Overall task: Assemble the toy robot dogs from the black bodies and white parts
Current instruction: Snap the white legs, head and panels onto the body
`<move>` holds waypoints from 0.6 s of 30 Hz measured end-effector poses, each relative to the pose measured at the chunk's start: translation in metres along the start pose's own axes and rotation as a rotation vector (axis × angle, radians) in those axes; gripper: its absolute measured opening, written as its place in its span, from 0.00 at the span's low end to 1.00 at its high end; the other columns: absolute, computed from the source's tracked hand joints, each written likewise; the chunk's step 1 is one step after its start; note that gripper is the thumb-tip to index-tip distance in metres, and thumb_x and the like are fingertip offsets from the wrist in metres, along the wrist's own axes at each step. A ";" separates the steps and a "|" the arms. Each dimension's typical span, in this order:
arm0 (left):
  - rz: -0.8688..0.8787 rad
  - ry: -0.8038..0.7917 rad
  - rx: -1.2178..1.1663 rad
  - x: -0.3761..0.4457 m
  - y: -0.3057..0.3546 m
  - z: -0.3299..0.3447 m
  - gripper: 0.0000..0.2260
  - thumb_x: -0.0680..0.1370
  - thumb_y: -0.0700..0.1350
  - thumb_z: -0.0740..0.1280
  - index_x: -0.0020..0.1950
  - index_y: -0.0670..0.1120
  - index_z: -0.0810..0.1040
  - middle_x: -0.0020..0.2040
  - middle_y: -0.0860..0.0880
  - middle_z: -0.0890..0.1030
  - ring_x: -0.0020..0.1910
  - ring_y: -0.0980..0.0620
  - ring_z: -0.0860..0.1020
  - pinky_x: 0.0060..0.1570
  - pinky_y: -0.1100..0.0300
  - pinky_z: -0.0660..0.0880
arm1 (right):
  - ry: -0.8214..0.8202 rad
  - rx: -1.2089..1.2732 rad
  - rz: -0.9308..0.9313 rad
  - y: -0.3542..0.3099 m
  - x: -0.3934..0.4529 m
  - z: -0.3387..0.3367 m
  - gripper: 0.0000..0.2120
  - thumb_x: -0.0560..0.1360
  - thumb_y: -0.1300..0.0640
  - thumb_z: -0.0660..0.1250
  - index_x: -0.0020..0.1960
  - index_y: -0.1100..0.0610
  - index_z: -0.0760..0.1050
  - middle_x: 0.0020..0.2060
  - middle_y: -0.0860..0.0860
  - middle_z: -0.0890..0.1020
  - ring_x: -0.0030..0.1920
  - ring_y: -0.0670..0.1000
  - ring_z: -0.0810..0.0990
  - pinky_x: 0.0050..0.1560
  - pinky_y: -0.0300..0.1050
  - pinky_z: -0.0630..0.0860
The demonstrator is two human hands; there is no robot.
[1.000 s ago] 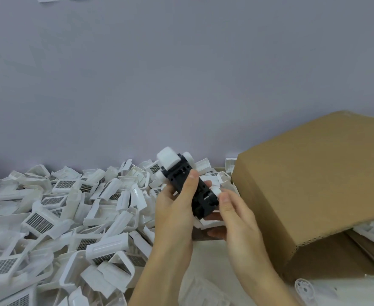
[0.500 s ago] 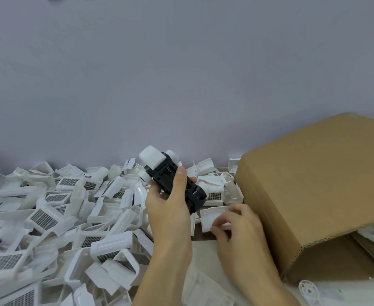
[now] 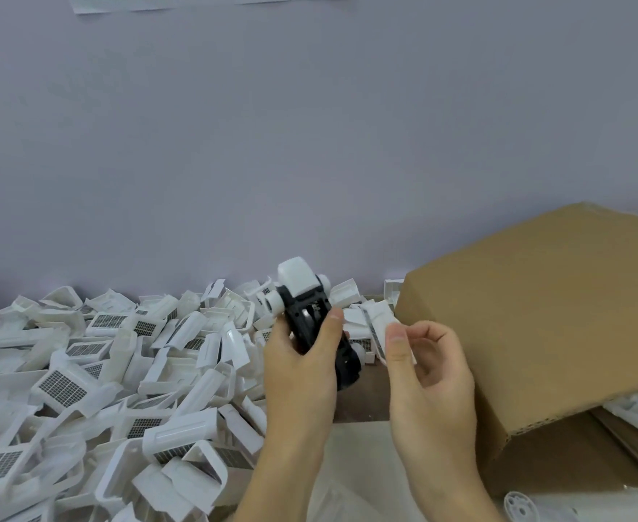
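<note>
Black plastic fills our left hand (image 3: 302,367): its grip is curled round the toy dog body (image 3: 319,333), raised above the desk (image 3: 362,401), thumb across its top, a white block at its far end. Our right hand (image 3: 428,374) pinches a white part (image 3: 379,325) between thumb and forefinger; its shape is hard to make out. White parts (image 3: 95,389) lie heaped at left. We cannot see inside the cardboard box (image 3: 543,325) at right.
</note>
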State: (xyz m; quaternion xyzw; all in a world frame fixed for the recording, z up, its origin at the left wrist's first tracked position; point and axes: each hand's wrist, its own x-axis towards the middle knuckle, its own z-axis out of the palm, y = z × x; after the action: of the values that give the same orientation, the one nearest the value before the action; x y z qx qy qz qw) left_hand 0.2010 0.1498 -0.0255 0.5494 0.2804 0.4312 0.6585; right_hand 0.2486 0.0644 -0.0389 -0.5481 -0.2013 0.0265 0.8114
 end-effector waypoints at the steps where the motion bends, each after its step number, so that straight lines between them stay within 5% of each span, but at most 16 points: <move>1: 0.001 -0.041 0.025 -0.002 0.000 0.002 0.05 0.77 0.53 0.72 0.50 0.55 0.81 0.44 0.53 0.87 0.45 0.56 0.85 0.44 0.59 0.78 | 0.017 0.006 -0.009 -0.002 0.000 0.001 0.11 0.68 0.40 0.68 0.43 0.46 0.76 0.41 0.45 0.86 0.42 0.41 0.83 0.41 0.30 0.76; 8: -0.022 -0.181 0.048 -0.008 0.002 0.008 0.06 0.79 0.47 0.71 0.55 0.50 0.80 0.45 0.55 0.86 0.43 0.58 0.85 0.44 0.59 0.83 | 0.073 0.022 0.050 0.002 0.006 -0.002 0.11 0.84 0.54 0.59 0.50 0.56 0.78 0.41 0.45 0.87 0.43 0.44 0.85 0.40 0.31 0.77; 13: -0.032 -0.199 0.035 -0.009 0.002 0.007 0.07 0.79 0.47 0.72 0.56 0.51 0.80 0.48 0.54 0.87 0.47 0.55 0.86 0.51 0.51 0.83 | 0.054 0.036 0.087 0.003 0.007 -0.003 0.13 0.83 0.51 0.58 0.52 0.57 0.79 0.42 0.46 0.87 0.44 0.44 0.86 0.42 0.32 0.79; 18: -0.054 -0.198 0.010 -0.006 -0.001 0.006 0.06 0.78 0.50 0.72 0.55 0.53 0.80 0.45 0.54 0.87 0.45 0.55 0.86 0.42 0.61 0.81 | 0.055 0.018 0.081 0.002 0.007 -0.003 0.13 0.82 0.49 0.59 0.51 0.55 0.79 0.43 0.48 0.88 0.46 0.47 0.86 0.46 0.41 0.81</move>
State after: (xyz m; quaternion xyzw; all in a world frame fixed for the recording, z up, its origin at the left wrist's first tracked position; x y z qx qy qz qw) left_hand 0.2031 0.1416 -0.0258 0.5847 0.2307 0.3555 0.6918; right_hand 0.2565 0.0644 -0.0397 -0.5489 -0.1564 0.0461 0.8198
